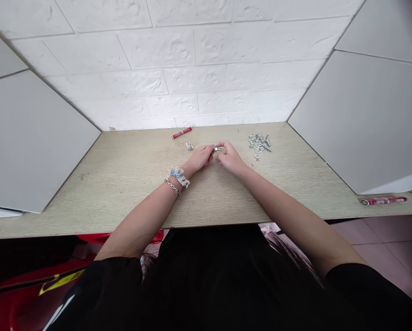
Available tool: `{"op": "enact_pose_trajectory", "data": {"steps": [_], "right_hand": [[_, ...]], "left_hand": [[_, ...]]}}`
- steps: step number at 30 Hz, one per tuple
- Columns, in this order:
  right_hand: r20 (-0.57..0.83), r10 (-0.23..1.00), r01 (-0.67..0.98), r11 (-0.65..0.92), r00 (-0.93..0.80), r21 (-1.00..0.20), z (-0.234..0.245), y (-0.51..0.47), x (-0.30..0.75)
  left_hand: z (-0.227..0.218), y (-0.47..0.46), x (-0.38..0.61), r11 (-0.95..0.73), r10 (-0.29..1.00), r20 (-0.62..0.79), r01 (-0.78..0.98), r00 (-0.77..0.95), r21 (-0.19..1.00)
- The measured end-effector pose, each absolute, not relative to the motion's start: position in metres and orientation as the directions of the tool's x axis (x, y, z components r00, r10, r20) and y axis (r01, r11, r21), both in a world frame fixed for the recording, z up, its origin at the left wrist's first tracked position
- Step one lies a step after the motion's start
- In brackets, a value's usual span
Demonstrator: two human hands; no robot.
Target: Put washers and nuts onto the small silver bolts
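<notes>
A silver bolt (pixel 219 149) with a wider nut or washer part on it lies level between my two hands, its shank pointing right. My left hand (pixel 201 157) is closed, pinching the bolt's left end between thumb and fingers. From the right, my right hand (pixel 231 158) curls around the same bolt. Its index finger touches the wider part from above, while the thumb sits lower, below the shank. Left of my left hand, a small bolt assembly (pixel 190 146) stands on the wooden tabletop (pixel 140 184).
Several loose bolts, nuts and washers (pixel 259 141) are piled to the right of my hands. A red tube-shaped item (pixel 181 133) lies near the white brick wall (pixel 192 87). A similar red tube (pixel 383 201) rests at the right front edge. Grey panels (pixel 371 115) flank both sides.
</notes>
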State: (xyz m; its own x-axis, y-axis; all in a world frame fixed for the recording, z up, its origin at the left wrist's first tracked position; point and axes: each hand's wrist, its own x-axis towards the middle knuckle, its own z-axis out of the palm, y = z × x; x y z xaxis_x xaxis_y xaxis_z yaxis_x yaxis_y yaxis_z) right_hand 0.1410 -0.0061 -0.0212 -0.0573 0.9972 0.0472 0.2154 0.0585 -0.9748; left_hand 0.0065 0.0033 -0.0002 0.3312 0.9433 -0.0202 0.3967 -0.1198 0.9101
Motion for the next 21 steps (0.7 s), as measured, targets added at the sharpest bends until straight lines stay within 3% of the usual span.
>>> {"op": "enact_pose_trajectory", "data": {"steps": [8,15,21], "right_hand": [[-0.031,0.999,0.249,-0.032,0.009,-0.968,-0.010,-0.012,0.138],[0.007,0.996,0.327,0.035,-0.087,-0.944,-0.018,-0.006,0.141],[0.053,0.993,0.283,0.081,-0.108,-0.956,-0.020,-0.004,0.142]], "left_hand": [[-0.002,0.004,0.007,-0.123,0.943,-0.017,0.397,0.332,0.910],[0.000,0.004,0.007,-0.125,0.934,-0.026,0.396,0.356,0.910],[0.005,0.000,0.007,-0.116,0.939,-0.035,0.414,0.341,0.903]]}}
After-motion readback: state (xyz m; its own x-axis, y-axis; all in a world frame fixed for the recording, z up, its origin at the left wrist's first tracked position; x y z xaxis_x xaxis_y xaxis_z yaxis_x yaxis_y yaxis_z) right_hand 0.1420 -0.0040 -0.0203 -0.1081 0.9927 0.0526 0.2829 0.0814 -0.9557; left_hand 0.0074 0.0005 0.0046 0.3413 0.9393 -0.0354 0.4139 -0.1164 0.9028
